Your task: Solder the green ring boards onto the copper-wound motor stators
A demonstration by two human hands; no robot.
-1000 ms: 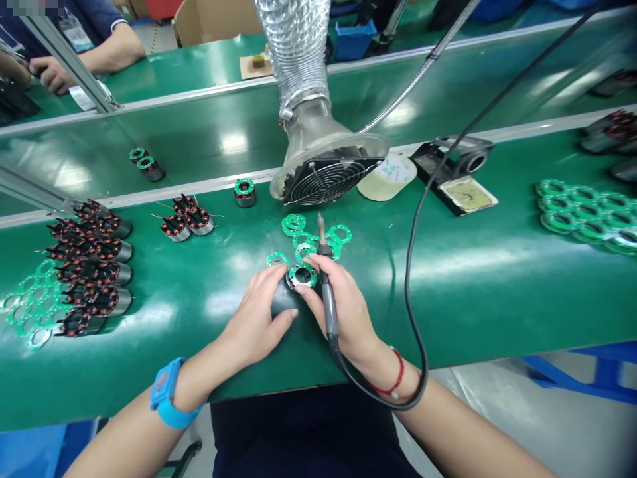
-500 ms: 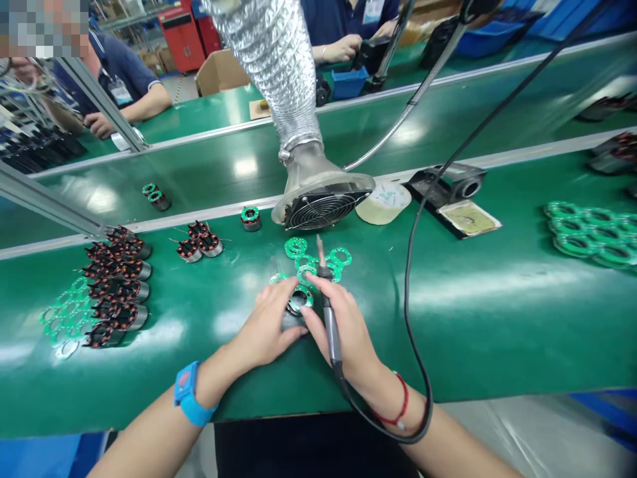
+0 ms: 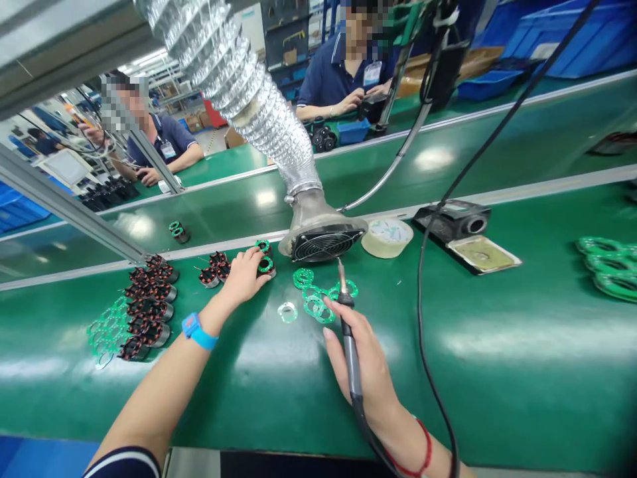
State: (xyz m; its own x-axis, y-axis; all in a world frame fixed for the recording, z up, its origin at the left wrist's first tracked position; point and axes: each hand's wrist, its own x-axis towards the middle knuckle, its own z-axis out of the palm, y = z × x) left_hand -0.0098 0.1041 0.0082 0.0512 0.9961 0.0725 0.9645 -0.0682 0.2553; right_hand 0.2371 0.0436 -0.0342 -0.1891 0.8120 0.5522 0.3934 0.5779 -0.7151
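Note:
My left hand (image 3: 243, 277), a blue band on its wrist, is closed round a motor stator (image 3: 267, 269) topped by a green ring board. It sits on the bench just in front of another board-topped stator (image 3: 263, 245). My right hand (image 3: 367, 355) holds a soldering iron (image 3: 351, 358), tip pointing away from me, with thumb and forefinger stretched forward. Beyond those fingers lie several loose green ring boards (image 3: 314, 307). A paler ring (image 3: 287, 313) rests on the bench between my hands.
Overhead hangs a foil duct with a fan hood (image 3: 326, 242). Right of it are a tape roll (image 3: 387, 239) and a soldering iron stand (image 3: 460, 229). Rows of stators (image 3: 149, 309) stand at left, stacked ring boards (image 3: 610, 265) at right. Two people sit across the bench.
My left hand has moved forward and left, carrying the board-topped stator to the back of the bench. My right hand has come away from it, still holding the iron. The view has tilted up.

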